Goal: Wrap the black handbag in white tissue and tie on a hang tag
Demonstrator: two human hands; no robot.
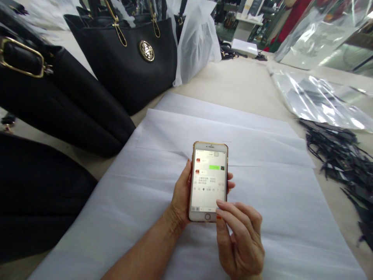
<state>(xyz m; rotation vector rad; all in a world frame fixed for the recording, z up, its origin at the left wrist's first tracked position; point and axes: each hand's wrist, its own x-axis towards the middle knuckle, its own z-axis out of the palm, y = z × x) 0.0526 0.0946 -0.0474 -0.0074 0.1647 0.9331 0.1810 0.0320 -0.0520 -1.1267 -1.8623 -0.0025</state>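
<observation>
A smartphone (pixel 208 182) with a white front and a gold-edged case lies in my left hand (pixel 181 194). The palm supports it from behind, with the thumb along its left edge and fingertips showing at its right edge. Its lit screen displays a chat page with a green bubble and a keyboard area. My right hand (pixel 240 237) is over the phone's lower right corner, holding nothing. Its fingers are stretched toward the screen, the thumb just below them. Whether a fingertip touches the glass, I cannot tell.
White sheets (pixel 262 179) cover the table under my hands. Black handbags (pixel 131 66) with gold fittings stand at the left, beside a translucent white bag wrapping (pixel 198 42). At the right lie clear plastic bags (pixel 323 101) and a pile of black straps (pixel 335 147).
</observation>
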